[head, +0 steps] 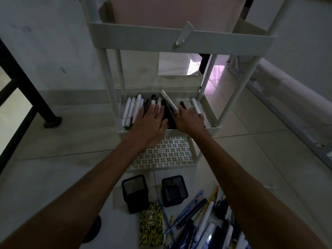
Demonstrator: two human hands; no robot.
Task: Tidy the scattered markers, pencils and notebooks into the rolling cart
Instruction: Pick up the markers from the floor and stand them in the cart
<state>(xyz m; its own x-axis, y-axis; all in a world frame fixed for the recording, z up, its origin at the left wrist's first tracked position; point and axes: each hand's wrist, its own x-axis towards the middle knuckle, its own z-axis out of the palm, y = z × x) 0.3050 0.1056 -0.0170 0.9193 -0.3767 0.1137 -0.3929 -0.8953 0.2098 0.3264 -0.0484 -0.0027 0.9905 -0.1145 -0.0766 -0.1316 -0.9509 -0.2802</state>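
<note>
A white rolling cart stands in front of me. Its middle tray holds several white and black markers. My left hand lies flat with spread fingers on the markers in the middle of that tray. My right hand is beside it and pinches the lower end of a white marker that tilts up to the left. More markers, pens and pencils lie scattered on the floor at the lower right. A yellow-and-black patterned notebook lies on the floor near them.
The cart's bottom tray has a patterned liner. Two black mesh pen holders stand on the floor before the cart. A pink bin fills the top tray. A black table leg stands at left.
</note>
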